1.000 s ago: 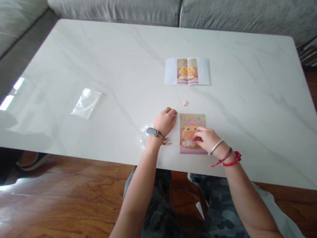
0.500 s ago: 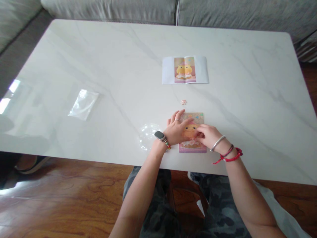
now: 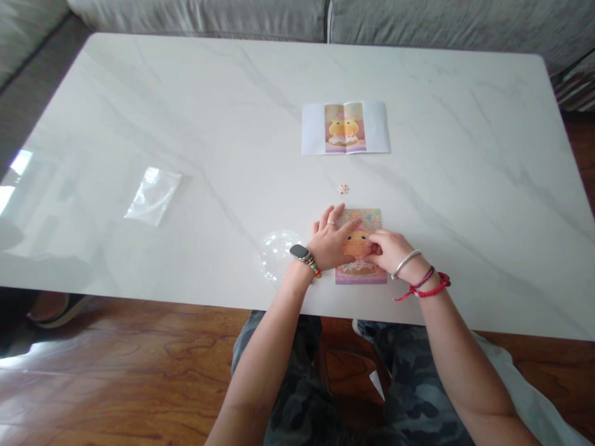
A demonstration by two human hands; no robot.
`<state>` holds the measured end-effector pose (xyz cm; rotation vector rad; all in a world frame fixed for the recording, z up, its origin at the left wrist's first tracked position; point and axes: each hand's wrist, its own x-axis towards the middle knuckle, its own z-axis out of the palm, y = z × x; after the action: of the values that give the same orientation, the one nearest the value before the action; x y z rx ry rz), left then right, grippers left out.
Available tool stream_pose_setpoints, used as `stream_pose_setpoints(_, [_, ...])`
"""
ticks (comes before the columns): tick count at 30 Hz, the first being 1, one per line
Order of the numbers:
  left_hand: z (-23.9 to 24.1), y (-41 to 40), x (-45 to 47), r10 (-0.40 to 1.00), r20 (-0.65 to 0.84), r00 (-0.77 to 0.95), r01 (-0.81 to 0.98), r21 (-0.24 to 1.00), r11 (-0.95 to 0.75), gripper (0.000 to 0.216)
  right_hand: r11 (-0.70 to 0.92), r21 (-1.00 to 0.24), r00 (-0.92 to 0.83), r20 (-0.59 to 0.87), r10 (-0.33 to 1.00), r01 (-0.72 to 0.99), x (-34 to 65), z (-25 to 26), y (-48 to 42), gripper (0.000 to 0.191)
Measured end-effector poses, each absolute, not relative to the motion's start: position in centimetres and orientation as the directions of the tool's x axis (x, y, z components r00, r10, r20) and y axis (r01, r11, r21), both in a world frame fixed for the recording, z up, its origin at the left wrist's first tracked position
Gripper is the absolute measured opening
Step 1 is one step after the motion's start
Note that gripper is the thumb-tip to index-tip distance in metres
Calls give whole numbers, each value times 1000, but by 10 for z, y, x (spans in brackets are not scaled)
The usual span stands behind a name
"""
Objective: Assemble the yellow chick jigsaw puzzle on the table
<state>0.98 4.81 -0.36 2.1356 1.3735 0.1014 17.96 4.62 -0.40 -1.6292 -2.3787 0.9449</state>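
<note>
A small jigsaw puzzle [image 3: 367, 218] showing a yellow cartoon animal lies near the front edge of the white marble table [image 3: 232, 124]. My left hand [image 3: 331, 240] rests flat on the puzzle's left side, fingers stretched out. My right hand [image 3: 389, 249] lies on the puzzle's middle right, fingers curled and pinched on its surface; whether it holds a piece is hidden. A loose puzzle piece [image 3: 343, 188] sits on the table just beyond the puzzle.
A folded paper sheet [image 3: 345, 128] printed with the same picture lies further back. At the left is a clear plastic bag [image 3: 152, 195], and a clear round lid [image 3: 277, 253] sits beside my left wrist. A grey sofa [image 3: 418, 25] runs behind the table.
My left hand has moved from beside the puzzle onto its left part and spread flat. My right hand has shifted up slightly to the puzzle's middle.
</note>
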Motion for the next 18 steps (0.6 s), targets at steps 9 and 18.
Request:
stream_pose_setpoints(9, [-2,50,8,837,-267,478,807,509,-299,75,298,-513,-504,-328,799,805,177,5,41,6])
stream_pose_setpoints(18, [-4,49,6,842,-266,469,827,468,-313,70,335,-358,-452,-322,832,871,167,1,28,3])
